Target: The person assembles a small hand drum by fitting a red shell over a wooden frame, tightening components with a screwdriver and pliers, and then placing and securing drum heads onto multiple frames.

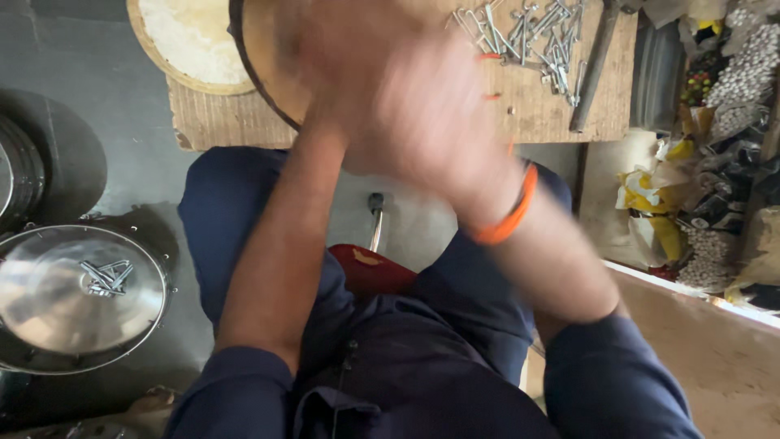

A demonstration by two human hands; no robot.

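At far left a round, shiny steel lid [81, 293] lies on the dark floor, a few loose nails on top. The left hand [337, 65] and right hand [431, 114], the latter above an orange wristband [508, 215], are blurred (too smeared to tell whether spread or gripping), both over the round wooden drum frame [264, 73] on the rough wooden board [536, 110]. Right of them lies a heap of steel nails [528, 36]. Judging by their nearness, a fast swing could scatter them or prick a finger.
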